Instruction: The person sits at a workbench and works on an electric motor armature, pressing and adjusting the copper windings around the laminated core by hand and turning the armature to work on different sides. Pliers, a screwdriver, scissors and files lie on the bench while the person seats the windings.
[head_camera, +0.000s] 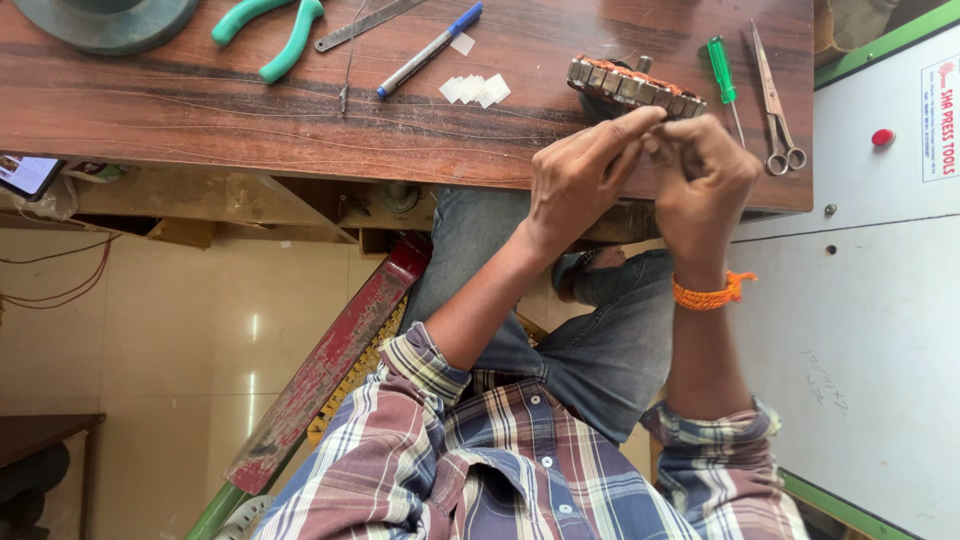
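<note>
A round motor stator (632, 84) with copper windings and metal teeth lies near the front edge of the brown wooden table (200, 110). My left hand (578, 180) and my right hand (705, 178) meet just in front of it, fingertips pinched together against its near rim. Whatever sits between the fingers is hidden. An orange thread band (712, 294) circles my right wrist. Both arms wear plaid sleeves, and my jeans-clad knees show below the table.
On the table lie green-handled pliers (272, 32), a steel blade (366, 22), a blue pen (430, 48), white paper slips (476, 90), a green screwdriver (722, 68) and scissors (776, 100). A white cabinet (870, 300) stands at the right, a red bar (330, 360) below.
</note>
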